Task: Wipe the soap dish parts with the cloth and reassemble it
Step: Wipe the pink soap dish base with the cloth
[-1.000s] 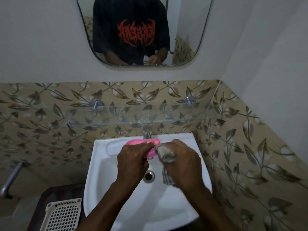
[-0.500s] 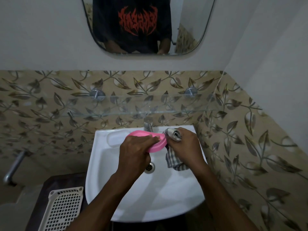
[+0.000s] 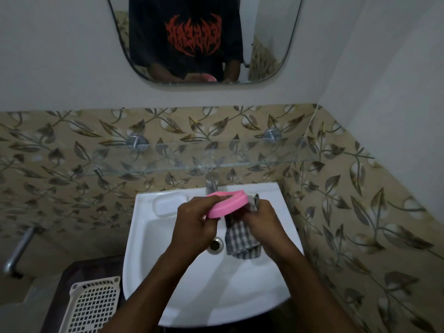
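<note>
Basin rim [image 3: 216, 313] fills the lower middle of the frame, and above its bowl the left hand [image 3: 194, 227] grips the near end of the pink soap dish part [image 3: 228, 203], while the right hand [image 3: 266, 224] is curled round the checked cloth [image 3: 240, 239], bunched against the dish's right end. The dish looks like light, stiff, probably slick plastic, best pinched across its rim, with the soft cloth folding into its hollow. Higher up, the tap [image 3: 212, 182] and glass shelf [image 3: 216, 162] crowd close behind, so free room lies toward the frame's bottom.

soap dish [image 3: 228, 204] smooth pink plastic | cloth [image 3: 241, 239] checked woven | sink [image 3: 216, 296] glossy white
</note>
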Demonstrator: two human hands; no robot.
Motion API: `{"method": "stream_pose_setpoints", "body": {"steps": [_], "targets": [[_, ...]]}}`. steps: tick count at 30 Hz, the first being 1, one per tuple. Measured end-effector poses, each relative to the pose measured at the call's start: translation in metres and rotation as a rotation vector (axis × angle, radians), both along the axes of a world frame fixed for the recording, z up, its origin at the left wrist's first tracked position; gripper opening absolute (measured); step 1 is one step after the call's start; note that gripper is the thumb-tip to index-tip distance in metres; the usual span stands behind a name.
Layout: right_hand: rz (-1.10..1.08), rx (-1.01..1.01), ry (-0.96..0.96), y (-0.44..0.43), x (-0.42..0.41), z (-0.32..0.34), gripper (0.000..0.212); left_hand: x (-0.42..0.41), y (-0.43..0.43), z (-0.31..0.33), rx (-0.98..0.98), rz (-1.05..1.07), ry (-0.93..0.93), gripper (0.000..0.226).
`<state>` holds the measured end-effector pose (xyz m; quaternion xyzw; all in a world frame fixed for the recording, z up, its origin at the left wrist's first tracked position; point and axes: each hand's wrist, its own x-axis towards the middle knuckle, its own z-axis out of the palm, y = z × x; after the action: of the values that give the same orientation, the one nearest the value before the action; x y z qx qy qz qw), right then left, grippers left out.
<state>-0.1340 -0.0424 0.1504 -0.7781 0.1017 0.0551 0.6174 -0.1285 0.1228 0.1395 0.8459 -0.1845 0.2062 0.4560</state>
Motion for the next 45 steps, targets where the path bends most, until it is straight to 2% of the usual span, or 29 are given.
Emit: {"method": "stream_pose_setpoints", "body": {"steps": [2,4,6,8,9,11,14,17,18,21,23,27,29,31,33,36,38,45], "targets": [[0.011,0.231,0.084,0.006,-0.007,-0.009,0.014,0.005,-0.001,0.006,-0.197,-0.021,0.146,0.024],[-0.120,0.356,0.113,0.006,-0.009,-0.016,0.023,0.004,0.000,0.010,-0.411,-0.003,0.293,0.030],[-0.237,0.585,0.168,0.002,-0.009,-0.020,0.028,0.001,0.000,0.011,-0.616,-0.036,0.382,0.033],[-0.232,0.818,0.228,0.003,-0.012,-0.017,0.031,-0.003,-0.003,0.011,-0.726,-0.119,0.458,0.034],[-0.212,0.856,0.232,0.004,-0.013,-0.017,0.033,-0.003,-0.004,0.011,-0.735,-0.145,0.479,0.034],[-0.181,0.790,0.179,0.006,-0.013,-0.014,0.036,-0.002,-0.005,0.013,-0.678,-0.140,0.477,0.034],[-0.243,0.560,0.030,0.006,-0.013,-0.008,0.039,-0.002,-0.002,0.018,-0.459,-0.091,0.443,0.035],[-0.338,0.297,-0.120,0.000,-0.014,-0.007,0.025,0.000,0.004,0.026,-0.268,-0.082,0.468,0.039],[-0.340,0.246,-0.181,-0.002,-0.014,-0.007,0.022,0.000,0.004,0.029,-0.270,-0.107,0.496,0.035],[-0.242,0.119,-0.370,-0.007,-0.013,-0.006,0.033,-0.003,0.000,0.034,-0.403,-0.122,0.559,0.023],[-0.195,0.049,-0.452,-0.007,-0.013,-0.003,0.034,-0.005,-0.003,0.032,-0.389,-0.062,0.505,0.021],[-0.288,-0.051,-0.607,-0.010,-0.018,0.012,0.018,-0.003,-0.002,0.021,-0.222,0.036,0.364,0.017],[-0.190,-0.082,-0.658,0.000,-0.024,0.020,0.012,-0.001,-0.002,0.017,-0.099,0.035,0.269,0.019],[-0.009,-0.348,-0.772,0.017,-0.032,0.019,0.013,0.000,-0.003,0.012,-0.035,0.001,0.183,0.035],[0.002,-0.569,-0.822,0.026,-0.033,0.014,0.013,0.001,-0.004,0.009,-0.020,-0.004,0.122,0.040],[-0.226,-0.545,-0.691,0.008,-0.018,0.019,0.013,0.002,-0.002,0.009,0.087,0.031,-0.012,0.036],[-0.287,-0.529,-0.644,-0.008,-0.007,0.021,0.016,0.000,-0.002,0.007,0.141,0.028,-0.062,0.038],[-0.111,-0.566,-0.723,0.016,-0.024,0.006,0.014,-0.001,0.003,0.002,0.083,0.026,-0.043,0.034]]}}
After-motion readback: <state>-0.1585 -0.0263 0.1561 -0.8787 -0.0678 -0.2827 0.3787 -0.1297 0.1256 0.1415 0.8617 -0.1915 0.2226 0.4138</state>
